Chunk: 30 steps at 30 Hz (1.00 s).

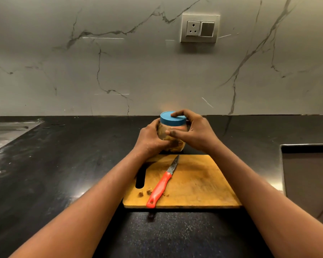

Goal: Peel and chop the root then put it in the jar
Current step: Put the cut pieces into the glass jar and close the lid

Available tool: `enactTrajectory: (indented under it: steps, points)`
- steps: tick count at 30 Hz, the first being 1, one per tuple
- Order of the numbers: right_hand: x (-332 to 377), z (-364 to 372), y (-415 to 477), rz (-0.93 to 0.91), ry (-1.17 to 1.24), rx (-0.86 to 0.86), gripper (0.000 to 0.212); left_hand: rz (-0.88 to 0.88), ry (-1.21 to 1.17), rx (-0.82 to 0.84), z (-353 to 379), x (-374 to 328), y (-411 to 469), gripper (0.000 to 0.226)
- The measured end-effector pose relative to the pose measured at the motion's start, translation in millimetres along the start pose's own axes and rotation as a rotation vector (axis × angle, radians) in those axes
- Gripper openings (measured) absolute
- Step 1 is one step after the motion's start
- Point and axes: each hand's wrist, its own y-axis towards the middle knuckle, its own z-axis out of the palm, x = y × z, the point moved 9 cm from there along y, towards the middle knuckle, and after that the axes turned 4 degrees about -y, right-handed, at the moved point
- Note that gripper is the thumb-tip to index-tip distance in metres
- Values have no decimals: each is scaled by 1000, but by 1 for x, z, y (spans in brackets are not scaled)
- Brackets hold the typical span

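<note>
Stone-look grey wall (119, 71) with dark veins fills the upper half of the view. Below it runs a polished black stone counter (45, 164), which carries everything else. A dark rectangular recess with a metal rim (309, 174) is set into the counter's right edge, and a ribbed steel drainboard (6, 135) sits at its left edge.

A rectangular wooden chopping board (198, 183) with a slot handle along its left side lies in the middle of the counter. Just past the board's far edge is a clear plastic jar (175, 144) holding brownish chopped pieces. Whether its base rests on the counter I cannot tell.

The left hand (149, 138) wraps the jar's left side with its fingers curled round it. The right hand (196, 131) grips from the right, with a fingertip on top of the lid and the thumb across the jar's front.

A steel socket plate (199, 27) is fixed high on the wall. A small knife with a red plastic handle (159, 189) lies diagonally on the board, its blade pointing at the far edge and its handle end reaching the near edge. A round blue screw lid (172, 118) sits on the jar. Two small brown root bits (141, 194) lie near the board's near left corner, just left of the knife handle.
</note>
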Motion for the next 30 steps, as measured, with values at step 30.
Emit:
enactTrajectory:
  steps: [30]
  points:
    - [-199,-63,132,471,-511,-182,57,24,858,418,127,0,104,48]
